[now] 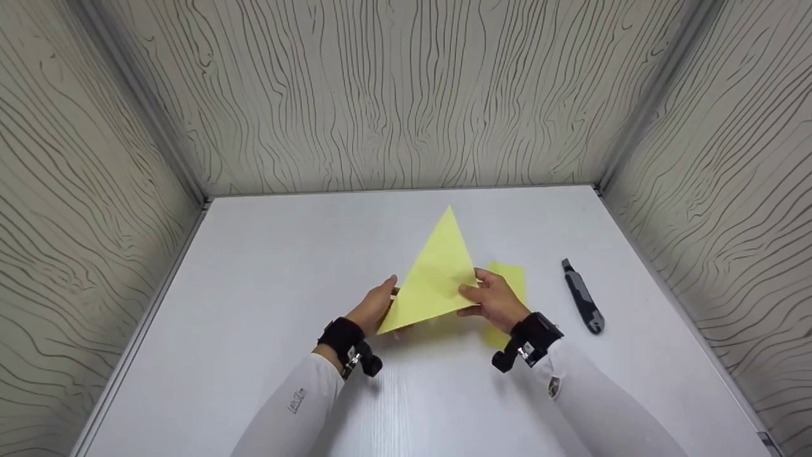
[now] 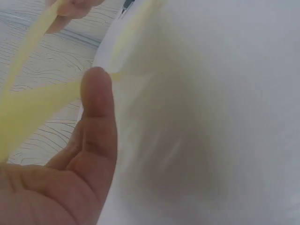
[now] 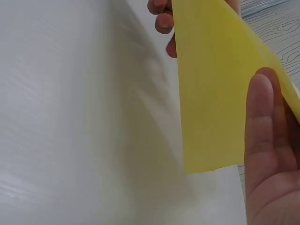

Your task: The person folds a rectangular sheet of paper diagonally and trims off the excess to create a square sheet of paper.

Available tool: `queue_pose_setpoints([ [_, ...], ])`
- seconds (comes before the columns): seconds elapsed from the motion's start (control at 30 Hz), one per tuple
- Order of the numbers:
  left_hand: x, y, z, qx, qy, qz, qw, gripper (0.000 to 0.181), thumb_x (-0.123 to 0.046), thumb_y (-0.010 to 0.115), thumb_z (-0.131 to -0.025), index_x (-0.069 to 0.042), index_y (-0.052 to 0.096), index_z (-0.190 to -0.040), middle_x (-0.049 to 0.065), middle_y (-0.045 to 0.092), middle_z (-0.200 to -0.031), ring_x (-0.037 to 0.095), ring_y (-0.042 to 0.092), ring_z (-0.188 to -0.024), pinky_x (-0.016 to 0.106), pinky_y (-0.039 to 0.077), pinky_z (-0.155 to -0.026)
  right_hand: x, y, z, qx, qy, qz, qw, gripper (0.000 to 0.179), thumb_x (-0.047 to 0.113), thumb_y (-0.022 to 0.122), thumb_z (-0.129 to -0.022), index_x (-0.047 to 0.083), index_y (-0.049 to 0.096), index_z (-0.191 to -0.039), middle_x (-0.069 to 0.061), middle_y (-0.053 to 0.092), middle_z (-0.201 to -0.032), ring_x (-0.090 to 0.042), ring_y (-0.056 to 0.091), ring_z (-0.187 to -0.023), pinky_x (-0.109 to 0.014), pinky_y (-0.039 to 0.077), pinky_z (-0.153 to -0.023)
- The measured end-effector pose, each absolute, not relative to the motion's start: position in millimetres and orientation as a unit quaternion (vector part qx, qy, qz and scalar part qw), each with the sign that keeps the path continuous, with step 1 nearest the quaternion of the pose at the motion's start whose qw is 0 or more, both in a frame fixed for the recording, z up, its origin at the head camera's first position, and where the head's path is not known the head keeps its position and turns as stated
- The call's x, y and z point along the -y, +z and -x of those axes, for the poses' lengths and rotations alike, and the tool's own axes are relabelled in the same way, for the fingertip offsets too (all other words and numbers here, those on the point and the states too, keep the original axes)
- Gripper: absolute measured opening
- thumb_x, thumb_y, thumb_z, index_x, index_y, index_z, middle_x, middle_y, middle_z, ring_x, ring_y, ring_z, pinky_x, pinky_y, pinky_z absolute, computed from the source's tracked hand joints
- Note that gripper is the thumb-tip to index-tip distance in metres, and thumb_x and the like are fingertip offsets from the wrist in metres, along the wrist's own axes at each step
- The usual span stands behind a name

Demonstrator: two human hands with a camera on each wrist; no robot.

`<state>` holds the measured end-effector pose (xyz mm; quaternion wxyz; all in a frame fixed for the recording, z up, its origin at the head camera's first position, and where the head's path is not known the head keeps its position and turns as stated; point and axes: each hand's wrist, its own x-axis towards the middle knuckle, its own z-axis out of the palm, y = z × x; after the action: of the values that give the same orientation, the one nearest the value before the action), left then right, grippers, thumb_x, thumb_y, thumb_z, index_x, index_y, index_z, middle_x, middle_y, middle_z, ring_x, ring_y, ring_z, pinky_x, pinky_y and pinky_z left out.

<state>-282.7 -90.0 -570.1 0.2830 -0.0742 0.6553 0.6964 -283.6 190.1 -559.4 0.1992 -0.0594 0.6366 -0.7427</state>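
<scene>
A yellow paper folded into a triangle (image 1: 436,270) is held up above the white table, its tip pointing away. My right hand (image 1: 500,303) pinches its right corner, thumb on the near face and fingers behind. In the right wrist view the right thumb (image 3: 260,112) lies against the yellow sheet (image 3: 211,93). At the paper's left edge is my left hand (image 1: 374,308), partly hidden by it. The left wrist view shows the left thumb (image 2: 98,112) extended, not pinching; the other left fingers are mostly hidden there.
Another yellow paper piece (image 1: 509,273) lies on the white table (image 1: 285,254), partly under the right hand. A grey and black utility knife (image 1: 582,295) rests farther right. Wood-patterned panels (image 1: 406,95) enclose the table at the back and sides.
</scene>
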Motion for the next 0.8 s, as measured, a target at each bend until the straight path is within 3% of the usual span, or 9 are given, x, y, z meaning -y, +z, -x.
queue_pose_setpoints([
  [0.2,89,-571,287,-0.636,0.714,0.087,0.28,0.055,-0.03,0.043,-0.116,0.005,0.042,-0.158,0.007,0.071,-0.105,0.013,0.07,-0.085,0.026,0.06,-0.074,-198,-566,282,-0.631,-0.744,0.075,0.207,0.041,-0.001,0.061,-0.107,-0.008,0.053,-0.147,-0.005,0.079,-0.113,-0.019,0.08,-0.101,-0.034,0.067,-0.08],
  [0.4,92,-572,290,-0.644,0.726,0.09,0.223,0.058,-0.016,0.054,-0.109,-0.002,0.038,-0.163,0.008,0.066,-0.105,0.014,0.063,-0.08,0.025,0.054,-0.07,-205,-572,281,-0.649,-0.731,0.062,0.203,0.033,-0.003,0.061,-0.107,-0.007,0.059,-0.139,-0.003,0.079,-0.107,-0.017,0.079,-0.097,-0.039,0.067,-0.082],
  [0.6,94,-574,293,-0.716,0.687,0.062,0.105,0.04,0.003,0.058,-0.095,0.001,0.065,-0.135,0.012,0.065,-0.114,0.015,0.054,-0.082,0.024,0.046,-0.068,-203,-579,278,-0.699,-0.688,0.016,0.194,0.041,0.0,0.063,-0.105,-0.014,0.056,-0.143,-0.008,0.078,-0.112,-0.018,0.078,-0.096,-0.037,0.068,-0.078],
  [0.7,95,-578,295,-0.771,0.633,0.038,0.06,0.032,0.003,0.06,-0.092,0.006,0.073,-0.121,0.016,0.069,-0.119,0.019,0.057,-0.092,0.025,0.048,-0.076,-199,-582,276,-0.726,-0.66,-0.008,0.192,0.041,0.0,0.066,-0.102,-0.015,0.058,-0.139,-0.011,0.077,-0.11,-0.018,0.077,-0.092,-0.033,0.067,-0.072],
  [0.8,96,-581,295,-0.809,0.586,0.013,0.042,0.031,-0.002,0.065,-0.093,0.008,0.074,-0.121,0.023,0.071,-0.125,0.028,0.063,-0.109,0.035,0.054,-0.092,-197,-585,273,-0.752,-0.63,-0.021,0.191,0.037,-0.001,0.067,-0.1,-0.016,0.062,-0.133,-0.012,0.078,-0.105,-0.018,0.075,-0.083,-0.029,0.064,-0.065],
])
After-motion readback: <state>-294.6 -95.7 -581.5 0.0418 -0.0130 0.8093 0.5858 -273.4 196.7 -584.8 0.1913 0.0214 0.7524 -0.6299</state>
